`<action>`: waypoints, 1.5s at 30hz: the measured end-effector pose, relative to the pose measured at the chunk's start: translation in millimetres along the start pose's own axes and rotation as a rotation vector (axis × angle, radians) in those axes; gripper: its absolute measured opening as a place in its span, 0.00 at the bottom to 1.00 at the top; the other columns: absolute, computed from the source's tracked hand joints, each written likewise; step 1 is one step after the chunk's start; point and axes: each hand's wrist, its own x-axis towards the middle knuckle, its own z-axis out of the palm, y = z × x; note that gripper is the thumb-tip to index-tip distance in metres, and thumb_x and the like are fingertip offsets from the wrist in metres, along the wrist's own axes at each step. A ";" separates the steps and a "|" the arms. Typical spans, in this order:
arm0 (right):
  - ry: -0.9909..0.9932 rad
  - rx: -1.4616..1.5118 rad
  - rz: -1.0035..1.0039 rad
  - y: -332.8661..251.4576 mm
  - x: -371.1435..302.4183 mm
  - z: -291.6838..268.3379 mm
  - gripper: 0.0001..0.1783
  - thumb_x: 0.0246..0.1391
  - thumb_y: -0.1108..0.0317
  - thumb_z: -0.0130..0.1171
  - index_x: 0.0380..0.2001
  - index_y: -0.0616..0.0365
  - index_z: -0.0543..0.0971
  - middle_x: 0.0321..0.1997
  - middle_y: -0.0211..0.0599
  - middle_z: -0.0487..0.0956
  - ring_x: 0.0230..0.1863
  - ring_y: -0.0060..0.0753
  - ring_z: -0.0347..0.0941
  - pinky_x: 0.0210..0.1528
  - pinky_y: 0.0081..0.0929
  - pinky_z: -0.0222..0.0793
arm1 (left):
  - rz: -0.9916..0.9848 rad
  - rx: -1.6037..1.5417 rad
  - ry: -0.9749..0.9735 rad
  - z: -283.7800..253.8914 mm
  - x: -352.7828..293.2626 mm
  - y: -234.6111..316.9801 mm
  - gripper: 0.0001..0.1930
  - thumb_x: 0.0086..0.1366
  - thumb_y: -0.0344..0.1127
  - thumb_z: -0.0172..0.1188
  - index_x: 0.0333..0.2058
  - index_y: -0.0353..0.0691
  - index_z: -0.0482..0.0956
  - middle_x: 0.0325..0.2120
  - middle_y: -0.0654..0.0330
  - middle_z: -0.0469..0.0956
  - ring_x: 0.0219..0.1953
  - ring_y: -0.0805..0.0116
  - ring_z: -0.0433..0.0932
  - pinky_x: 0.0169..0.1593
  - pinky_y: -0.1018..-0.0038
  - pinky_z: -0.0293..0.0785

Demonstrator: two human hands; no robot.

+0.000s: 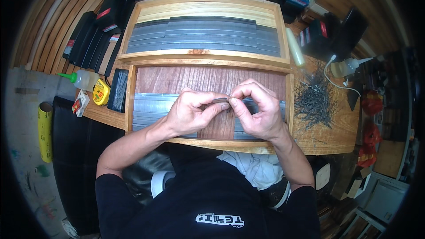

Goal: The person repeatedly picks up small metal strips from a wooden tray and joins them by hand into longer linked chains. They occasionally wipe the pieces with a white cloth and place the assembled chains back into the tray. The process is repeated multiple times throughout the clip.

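Over the near wooden tray (288, 102), my two hands meet at a short, narrow dark strip (220, 100). My left hand (190, 110) pinches it between thumb and fingers. My right hand (259, 110) is closed at the strip's right end, thumb against forefinger; whatever tiny piece may be there is hidden by the fingertips. Grey flat strips (152, 106) lie in the near tray on both sides of a bare brown wooden middle. Behind it, a second wooden tray (203, 1) is tilted and holds rows of longer grey strips (208, 35).
A loose heap of thin dark pins (315, 99) lies on the table at right. At left are a black box of pins (118, 90), a yellow tape measure (102, 92) and a green-tipped bottle (86, 79). A clear bottle (345, 67) and white cable (327, 68) are far right.
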 end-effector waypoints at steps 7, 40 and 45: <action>0.247 -0.712 0.106 -57.2 -8.0 -86.3 0.03 0.59 0.80 0.64 0.37 0.64 0.82 0.34 0.38 0.81 0.33 0.31 0.79 0.36 0.26 0.76 | -0.050 0.001 -0.087 -3.8 -3.5 0.0 0.10 0.69 0.24 0.65 0.48 0.32 0.86 0.40 0.49 0.89 0.44 0.61 0.90 0.49 0.71 0.88; -0.004 0.146 0.117 -0.9 0.7 14.3 0.11 0.52 0.81 0.72 0.41 0.62 0.90 0.33 0.34 0.80 0.33 0.23 0.78 0.33 0.21 0.73 | -0.200 -0.057 -0.113 -6.7 -6.7 -6.6 0.09 0.69 0.26 0.67 0.46 0.32 0.88 0.29 0.54 0.88 0.32 0.76 0.86 0.35 0.77 0.80; 0.003 0.139 0.093 -0.5 -0.4 16.1 0.10 0.52 0.82 0.72 0.39 0.62 0.90 0.33 0.33 0.80 0.33 0.22 0.77 0.33 0.20 0.74 | -0.131 -0.077 -0.052 -2.4 -5.6 -3.7 0.07 0.71 0.28 0.66 0.33 0.31 0.86 0.16 0.60 0.77 0.23 0.85 0.72 0.25 0.76 0.70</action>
